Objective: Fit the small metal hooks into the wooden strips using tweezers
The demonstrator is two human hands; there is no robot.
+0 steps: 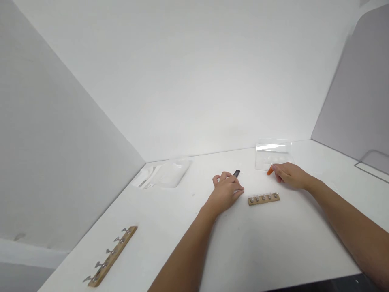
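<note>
In the head view, my right hand (290,175) pinches a small orange cylindrical piece (270,170) between thumb and fingers, just in front of a clear plastic box (273,149). My left hand (226,190) rests on the table with bent, spread fingers. A short black piece (236,173) sticks out beyond those fingers; its lower end is hidden, and I cannot tell whether the hand touches it. Between my hands, nearer to me, lies a short wooden strip (263,199) carrying a row of several small metal and clear pieces.
A longer wooden strip with several metal knobs (113,256) lies at the table's front left. Clear plastic bags (165,173) lie at the back left. White walls (194,81) enclose the white table (273,247). A clear-edged frame (372,164) stands at the right.
</note>
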